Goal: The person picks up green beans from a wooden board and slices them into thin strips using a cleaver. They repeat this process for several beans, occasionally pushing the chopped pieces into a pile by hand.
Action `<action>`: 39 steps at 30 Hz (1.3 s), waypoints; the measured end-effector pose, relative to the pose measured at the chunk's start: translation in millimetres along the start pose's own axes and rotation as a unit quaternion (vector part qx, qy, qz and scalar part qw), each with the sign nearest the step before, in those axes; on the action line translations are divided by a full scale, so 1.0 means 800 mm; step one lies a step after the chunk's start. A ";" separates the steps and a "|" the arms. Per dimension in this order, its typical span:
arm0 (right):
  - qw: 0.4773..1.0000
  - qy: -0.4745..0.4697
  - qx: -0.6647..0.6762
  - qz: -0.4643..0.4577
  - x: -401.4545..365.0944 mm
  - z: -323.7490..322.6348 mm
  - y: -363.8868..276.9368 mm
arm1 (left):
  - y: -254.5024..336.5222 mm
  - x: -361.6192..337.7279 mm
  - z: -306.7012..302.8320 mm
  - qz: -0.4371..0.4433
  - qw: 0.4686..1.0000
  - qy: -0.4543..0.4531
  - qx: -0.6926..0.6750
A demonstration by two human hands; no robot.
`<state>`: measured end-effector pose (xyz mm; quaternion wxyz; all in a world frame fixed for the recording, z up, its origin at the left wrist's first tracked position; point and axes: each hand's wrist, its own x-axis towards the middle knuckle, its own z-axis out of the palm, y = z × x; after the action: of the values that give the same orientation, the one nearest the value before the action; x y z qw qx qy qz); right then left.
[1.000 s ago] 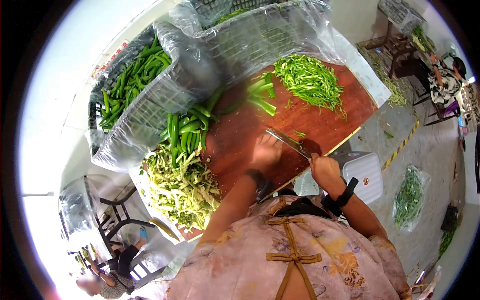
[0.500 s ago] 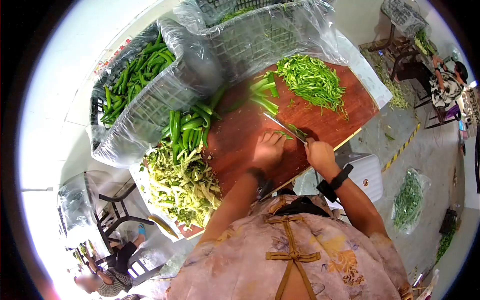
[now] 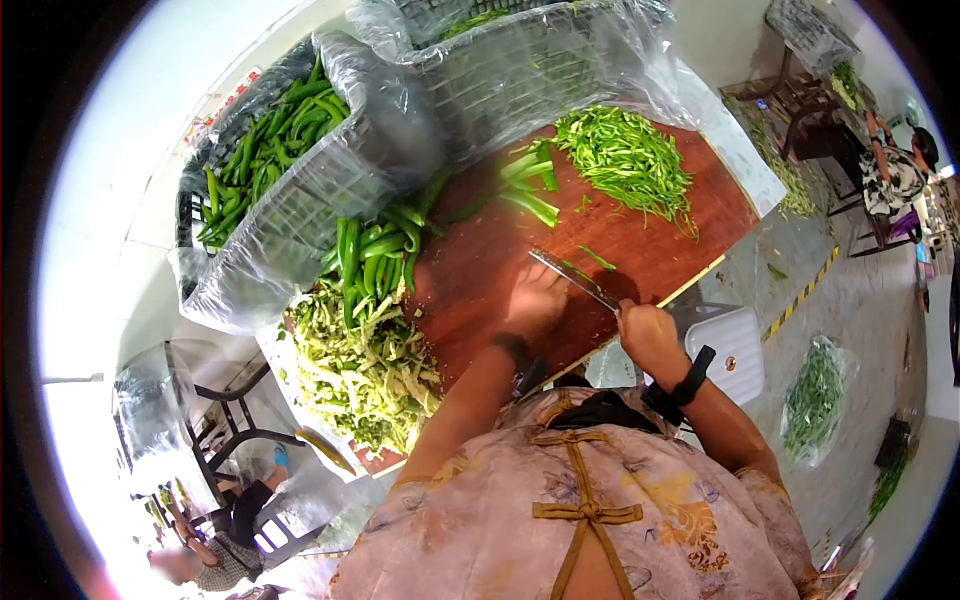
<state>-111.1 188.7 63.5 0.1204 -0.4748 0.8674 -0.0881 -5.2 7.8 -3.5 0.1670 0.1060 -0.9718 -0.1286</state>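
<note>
Reddish-brown, the surface (image 3: 475, 285) carries the work, and the knife (image 3: 575, 280) is over its near part, right of centre. The right hand (image 3: 648, 338) has its fingers clenched round the handle. The left hand (image 3: 538, 300) lies palm down beside the blade, fingers slightly bent; whether they pin a piece cannot be told, as their tips are blurred and close to the steel. Just beyond the blade lies a green strip (image 3: 597, 257).

Cut strips (image 3: 625, 165) are heaped at far right, with larger green pieces (image 3: 530, 185) left of them. Whole peppers (image 3: 375, 262) lie at left, touching a pile of pale scraps (image 3: 365, 385) nearer by. Clear plastic lines the left crate (image 3: 290, 215) and the far crate (image 3: 520, 85); the far one is cut off by the frame.

Red writing (image 3: 238, 95) on the wall at far left is too small to read. The white stool (image 3: 722, 345) at right bears a small round emblem (image 3: 731, 363), illegible, and is partly hidden by the right wrist.
</note>
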 end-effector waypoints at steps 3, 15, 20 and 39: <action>0.999 0.026 -0.009 -0.022 0.017 0.021 0.000 | 0.005 0.002 -0.007 0.005 1.000 0.004 0.001; 0.998 0.063 0.014 -0.021 0.035 0.001 -0.001 | 0.002 0.002 -0.004 0.016 0.998 0.046 -0.037; 0.999 0.029 0.010 -0.017 0.001 -0.006 -0.004 | -0.007 -0.001 0.012 -0.007 0.997 -0.077 0.027; 0.998 0.058 0.019 -0.016 0.071 0.008 -0.014 | 0.001 0.003 -0.008 0.038 0.994 0.098 -0.030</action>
<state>-130.0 134.3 52.9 0.0776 -0.4805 0.8633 -0.1335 -5.0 6.5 3.3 0.2690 0.0755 -0.9499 -0.1403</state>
